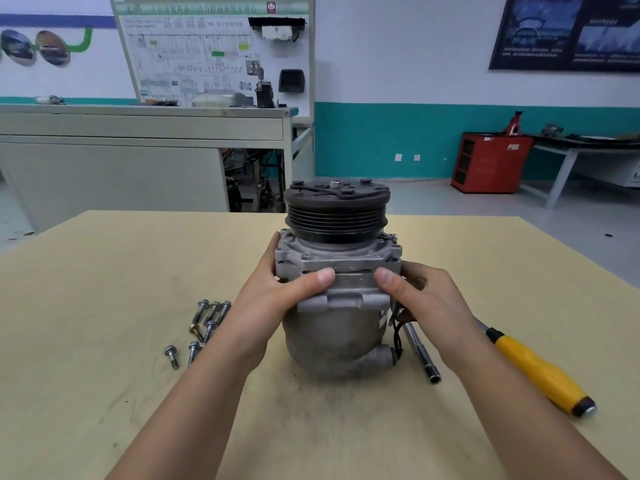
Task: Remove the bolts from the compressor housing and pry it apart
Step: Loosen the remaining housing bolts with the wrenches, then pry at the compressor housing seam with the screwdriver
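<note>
A grey metal compressor [332, 334] stands upright on the wooden table [104, 271], its black ribbed pulley [336, 213] on top. My left hand [273, 299] grips the left side of the upper housing flange [339, 261], thumb on the front face. My right hand [422, 296] grips the right side of the same flange, thumb also on the front. Several loose bolts [204, 323] lie on the table to the left of the compressor, partly behind my left wrist.
A yellow-handled screwdriver [533, 365] lies at the right of the compressor, with a steel socket extension [420, 351] between them. Black wires [398, 334] hang at the compressor's right side. Beyond the table stand a grey workbench [138, 133] and a red cabinet [490, 162].
</note>
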Tool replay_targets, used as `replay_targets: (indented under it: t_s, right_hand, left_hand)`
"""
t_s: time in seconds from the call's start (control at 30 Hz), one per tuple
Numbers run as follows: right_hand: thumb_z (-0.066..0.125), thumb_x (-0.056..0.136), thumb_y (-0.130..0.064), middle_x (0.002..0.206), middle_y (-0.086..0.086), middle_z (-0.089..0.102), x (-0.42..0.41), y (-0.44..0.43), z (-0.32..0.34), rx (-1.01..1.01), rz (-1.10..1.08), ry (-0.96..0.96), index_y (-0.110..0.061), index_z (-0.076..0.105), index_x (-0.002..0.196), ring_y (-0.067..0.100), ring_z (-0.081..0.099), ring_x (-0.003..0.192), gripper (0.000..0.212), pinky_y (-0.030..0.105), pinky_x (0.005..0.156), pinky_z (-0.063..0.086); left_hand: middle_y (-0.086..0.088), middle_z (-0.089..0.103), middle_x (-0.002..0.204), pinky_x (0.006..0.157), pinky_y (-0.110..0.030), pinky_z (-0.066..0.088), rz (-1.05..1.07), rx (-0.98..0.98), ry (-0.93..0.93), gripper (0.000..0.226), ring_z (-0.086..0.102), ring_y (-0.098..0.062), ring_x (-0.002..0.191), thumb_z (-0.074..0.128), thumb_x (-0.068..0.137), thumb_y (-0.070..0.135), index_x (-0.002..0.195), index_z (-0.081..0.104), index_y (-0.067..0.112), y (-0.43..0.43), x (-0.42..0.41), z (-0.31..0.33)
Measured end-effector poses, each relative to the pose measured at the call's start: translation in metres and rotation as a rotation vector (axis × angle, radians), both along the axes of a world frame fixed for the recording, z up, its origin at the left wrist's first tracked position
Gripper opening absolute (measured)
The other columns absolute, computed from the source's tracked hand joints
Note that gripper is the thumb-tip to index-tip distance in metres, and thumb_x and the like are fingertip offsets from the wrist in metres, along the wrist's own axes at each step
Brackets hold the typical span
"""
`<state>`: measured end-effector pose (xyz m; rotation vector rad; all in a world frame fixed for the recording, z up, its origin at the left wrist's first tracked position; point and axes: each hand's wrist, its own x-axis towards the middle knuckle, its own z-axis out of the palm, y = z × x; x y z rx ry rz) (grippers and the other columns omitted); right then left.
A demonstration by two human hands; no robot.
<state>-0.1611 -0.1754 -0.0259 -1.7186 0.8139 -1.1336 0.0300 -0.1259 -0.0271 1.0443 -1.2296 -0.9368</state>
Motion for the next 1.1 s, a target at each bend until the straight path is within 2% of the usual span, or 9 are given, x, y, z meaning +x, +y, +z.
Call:
replay_targets:
  t_s: [0.17,0.3,0.47,0.6,0.73,0.8,0.9,1.0,1.1]
  right_hand:
    - [0.061,0.056,-0.075,0.083,-0.004,0.073,-0.002,-0.001,0.006,0.075,0.004,0.094,-0.047,0.071,0.082,0.007,0.065,0.074,0.04,0.035,0.073,0.051]
    - [0.059,0.053,-0.078,0.089,-0.021,0.072,-0.005,-0.001,0.013,0.126,0.05,0.178,-0.042,0.07,0.086,-0.003,0.066,0.082,0.05,0.028,0.079,0.052]
    - [0.057,0.054,-0.076,0.09,-0.028,0.07,-0.006,0.004,0.022,0.172,0.054,0.246,-0.037,0.067,0.089,-0.01,0.063,0.087,0.053,0.02,0.078,0.045]
    - [0.051,0.054,-0.077,0.095,-0.025,0.068,-0.01,0.008,0.026,0.186,0.062,0.324,-0.037,0.065,0.088,-0.006,0.061,0.096,0.054,0.021,0.087,0.047]
    - [0.05,0.064,-0.07,0.097,-0.029,0.067,-0.034,0.009,0.04,0.128,0.03,0.351,-0.041,0.064,0.091,-0.011,0.06,0.095,0.042,0.008,0.077,0.045]
    - [0.056,0.075,-0.061,0.099,-0.023,0.068,-0.056,0.005,0.046,0.113,-0.087,0.374,-0.037,0.065,0.093,-0.01,0.061,0.093,0.031,0.012,0.076,0.044]
    - [0.065,0.085,-0.039,0.096,-0.013,0.065,-0.092,-0.007,0.043,0.021,-0.332,0.709,-0.023,0.065,0.103,0.0,0.06,0.088,0.024,0.018,0.071,0.043]
    - [0.064,0.083,-0.045,0.107,-0.003,0.059,-0.117,-0.011,0.028,0.115,-0.426,1.258,-0.019,0.055,0.118,0.013,0.054,0.094,0.045,0.025,0.074,0.045]
    - [0.064,0.079,-0.049,0.107,-0.003,0.054,-0.125,-0.009,0.008,0.254,-0.339,1.457,-0.02,0.051,0.117,0.013,0.052,0.091,0.049,0.024,0.068,0.043]
  left_hand:
    - [0.004,0.067,0.121,0.084,-0.022,0.053,-0.009,0.015,0.19,0.09,0.064,-0.013,0.11,0.081,0.051,0.036,0.134,0.048,0.026,-0.004,-0.008,-0.009]
    - [0.01,0.065,0.125,0.081,-0.017,0.053,-0.037,-0.004,0.237,0.102,0.061,-0.009,0.114,0.086,0.044,0.048,0.136,0.045,0.032,-0.003,-0.004,-0.014]
    - [0.012,0.055,0.137,0.101,-0.025,0.043,-0.016,-0.021,0.158,0.128,0.053,-0.006,0.124,0.083,0.035,0.072,0.145,0.032,0.031,-0.003,-0.003,-0.016]
    - [0.011,0.05,0.141,0.107,-0.029,0.038,0.026,-0.033,0.118,0.115,0.048,-0.006,0.129,0.073,0.05,0.074,0.147,0.029,0.031,-0.003,-0.004,-0.023]
    - [0.012,0.058,0.133,0.102,-0.028,0.042,0.136,-0.066,0.181,0.088,0.053,-0.005,0.123,0.064,0.062,0.061,0.141,0.04,0.032,-0.008,-0.01,-0.03]
    - [0.012,0.057,0.134,0.107,-0.033,0.039,0.154,-0.061,0.186,0.085,0.051,-0.007,0.126,0.063,0.063,0.064,0.14,0.042,0.034,-0.009,-0.008,-0.033]
    - [0.016,0.055,0.136,0.113,-0.04,0.032,0.164,-0.024,0.211,0.086,0.047,-0.008,0.129,0.065,0.057,0.08,0.133,0.045,0.046,-0.011,-0.006,-0.039]
    - [0.015,0.057,0.133,0.114,-0.045,0.029,0.17,0.033,0.224,0.086,0.048,-0.01,0.129,0.063,0.05,0.088,0.125,0.054,0.048,-0.012,-0.006,-0.043]
    - [0.015,0.062,0.127,0.114,-0.046,0.031,0.175,0.065,0.208,0.075,0.052,-0.009,0.125,0.059,0.05,0.091,0.112,0.062,0.049,-0.01,-0.008,-0.042]
